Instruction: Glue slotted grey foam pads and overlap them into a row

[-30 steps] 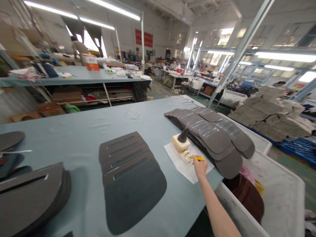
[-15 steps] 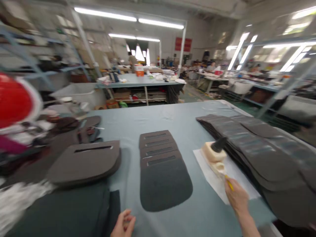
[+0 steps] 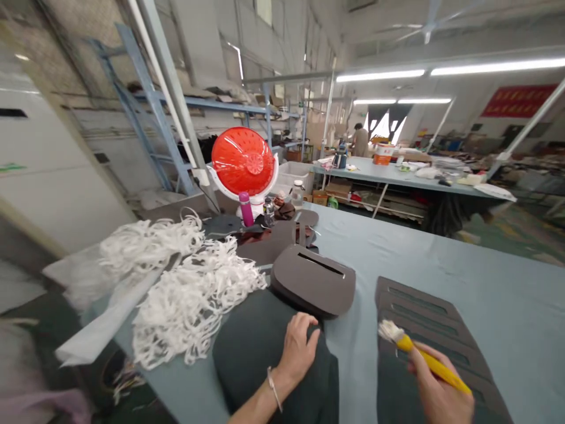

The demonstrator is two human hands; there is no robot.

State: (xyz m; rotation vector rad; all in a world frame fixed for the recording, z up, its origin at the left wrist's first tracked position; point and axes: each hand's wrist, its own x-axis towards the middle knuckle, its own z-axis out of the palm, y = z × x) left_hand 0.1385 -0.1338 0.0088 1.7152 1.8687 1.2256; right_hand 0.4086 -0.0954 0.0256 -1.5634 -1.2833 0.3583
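My right hand (image 3: 441, 388) grips a yellow-handled brush (image 3: 435, 364), its bristles coated in something white. The brush is over a dark panel with several slots (image 3: 435, 318) lying on the table. My left hand (image 3: 301, 344), fingers bent and thumb apart, rests at the top of a stack of dark green-black pieces (image 3: 251, 335). Just beyond it is a pile of brown-grey rounded pieces (image 3: 309, 280) with one long slot in the top piece.
Tangled white strips (image 3: 198, 300) heap up at the left on the blue-green table (image 3: 353, 235). Behind them stand a red round heater-like device (image 3: 243, 160), a magenta bottle (image 3: 246, 209) and a glass jar (image 3: 298, 194). A person (image 3: 359, 140) is at a far table.
The view has swung left. My right hand has brought the brush from the white sheet to over the slotted panel. My left hand has moved forward onto the dark stack.
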